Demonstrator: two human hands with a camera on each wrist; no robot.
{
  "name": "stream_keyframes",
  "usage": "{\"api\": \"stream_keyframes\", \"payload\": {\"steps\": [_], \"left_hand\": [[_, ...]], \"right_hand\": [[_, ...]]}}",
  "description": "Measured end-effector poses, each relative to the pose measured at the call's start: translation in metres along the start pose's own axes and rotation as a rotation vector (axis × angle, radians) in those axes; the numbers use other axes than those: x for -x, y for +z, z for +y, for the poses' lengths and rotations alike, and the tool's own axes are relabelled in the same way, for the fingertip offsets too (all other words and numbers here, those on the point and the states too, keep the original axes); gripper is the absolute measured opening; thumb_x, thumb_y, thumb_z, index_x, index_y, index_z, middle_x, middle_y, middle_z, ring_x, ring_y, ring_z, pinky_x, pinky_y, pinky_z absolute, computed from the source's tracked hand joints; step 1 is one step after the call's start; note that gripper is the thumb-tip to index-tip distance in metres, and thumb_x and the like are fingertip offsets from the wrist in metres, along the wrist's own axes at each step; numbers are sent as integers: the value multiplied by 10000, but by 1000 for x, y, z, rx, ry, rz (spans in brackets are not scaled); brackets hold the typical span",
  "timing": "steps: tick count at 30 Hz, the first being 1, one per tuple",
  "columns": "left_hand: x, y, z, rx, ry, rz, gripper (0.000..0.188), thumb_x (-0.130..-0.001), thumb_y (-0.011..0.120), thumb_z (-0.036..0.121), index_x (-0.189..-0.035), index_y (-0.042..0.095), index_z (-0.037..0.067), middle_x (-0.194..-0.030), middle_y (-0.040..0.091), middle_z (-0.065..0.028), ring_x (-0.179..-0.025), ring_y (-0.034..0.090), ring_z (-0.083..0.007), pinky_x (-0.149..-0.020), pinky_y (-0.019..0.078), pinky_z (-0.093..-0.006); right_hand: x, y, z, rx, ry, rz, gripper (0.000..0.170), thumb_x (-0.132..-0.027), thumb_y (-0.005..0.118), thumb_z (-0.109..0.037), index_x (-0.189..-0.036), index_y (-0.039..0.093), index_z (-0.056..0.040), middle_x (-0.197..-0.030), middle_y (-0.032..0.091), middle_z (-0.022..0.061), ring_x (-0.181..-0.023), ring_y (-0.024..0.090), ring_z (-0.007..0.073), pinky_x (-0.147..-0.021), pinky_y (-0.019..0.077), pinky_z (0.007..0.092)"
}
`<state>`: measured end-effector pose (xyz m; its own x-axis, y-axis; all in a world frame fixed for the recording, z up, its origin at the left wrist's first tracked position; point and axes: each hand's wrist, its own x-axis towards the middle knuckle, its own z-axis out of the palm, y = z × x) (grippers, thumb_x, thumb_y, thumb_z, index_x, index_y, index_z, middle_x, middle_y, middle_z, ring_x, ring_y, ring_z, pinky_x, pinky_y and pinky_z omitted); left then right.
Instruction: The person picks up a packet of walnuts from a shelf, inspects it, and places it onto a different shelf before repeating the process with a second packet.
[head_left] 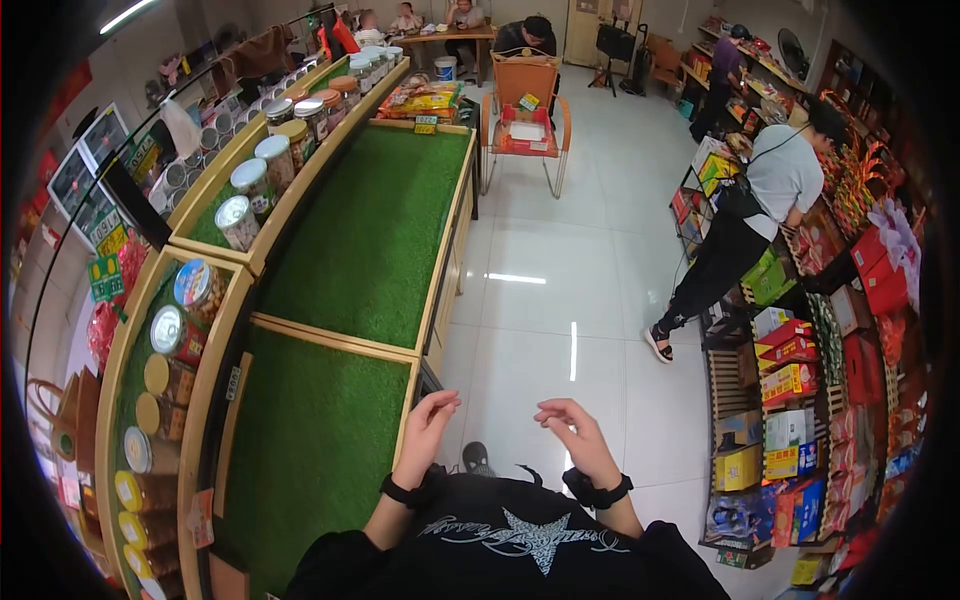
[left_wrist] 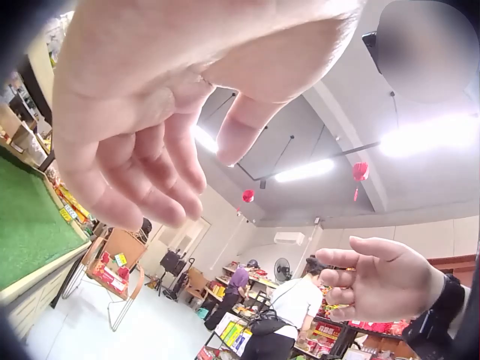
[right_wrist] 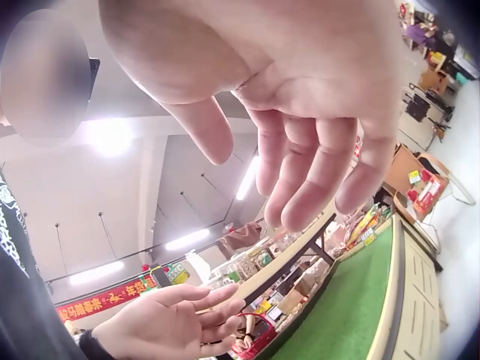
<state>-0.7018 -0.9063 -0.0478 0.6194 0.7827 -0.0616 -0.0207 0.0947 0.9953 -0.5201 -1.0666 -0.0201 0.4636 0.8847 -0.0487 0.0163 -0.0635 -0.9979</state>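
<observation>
In the head view my left hand (head_left: 427,432) hovers beside the edge of a display counter lined with green turf (head_left: 310,420). Its fingers are loosely bent and hold nothing. Across from it, my right hand (head_left: 580,436) is raised over the tiled floor, palm turned inward, also without anything in it. The two hands face each other with a gap between them. Close up, the left wrist view shows the relaxed fingers (left_wrist: 161,176) of the left hand, and the right wrist view shows the loosely bent fingers (right_wrist: 307,172) of the right.
Jars (head_left: 250,180) with lids line a raised shelf on the left. An orange chair (head_left: 525,110) stands ahead. A person (head_left: 745,210) leans over the right-hand shelves, which hold colourful boxes (head_left: 790,380). More people sit at a table (head_left: 440,36) at the back.
</observation>
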Motion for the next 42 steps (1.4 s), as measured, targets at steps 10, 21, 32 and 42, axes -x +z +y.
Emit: {"api": "stream_keyframes", "payload": {"steps": [10, 21, 32, 42], "left_hand": [[-59, -6, 5, -87, -144, -165, 255, -869, 493, 81, -1107, 536, 1, -1001, 602, -78, -915, 540, -114, -825, 410, -236], [-158, 23, 11, -65, -121, -21, 253, -876, 493, 94, -1098, 534, -20, -1007, 603, -96, -965, 550, -134, -841, 416, -244], [-266, 115, 21, -63, -19, 44, 243, -860, 497, 77, -1088, 552, 13, -984, 614, -78, -929, 557, -132, -823, 419, -246], [-318, 139, 9, -87, -82, 55, 242, -865, 507, 95, -1087, 553, 13, -978, 622, -84, -920, 571, -136, -807, 430, -249]], "right_hand": [[-65, -41, 5, 129, -17, 381, 181, -844, 515, -92, -976, 568, 21, -831, 626, 89, -797, 581, 142, -747, 437, 251], [-193, -131, -1, 220, -126, 525, 175, -832, 525, -105, -937, 582, 24, -785, 619, 80, -735, 556, 132, -715, 433, 246], [-300, -225, -25, 335, -225, 380, 169, -813, 543, -88, -931, 585, 26, -813, 633, 94, -740, 581, 138, -699, 437, 251], [-317, -261, 4, 316, -52, 345, 185, -855, 504, -118, -949, 577, 23, -792, 630, 77, -759, 569, 133, -729, 439, 252]]}}
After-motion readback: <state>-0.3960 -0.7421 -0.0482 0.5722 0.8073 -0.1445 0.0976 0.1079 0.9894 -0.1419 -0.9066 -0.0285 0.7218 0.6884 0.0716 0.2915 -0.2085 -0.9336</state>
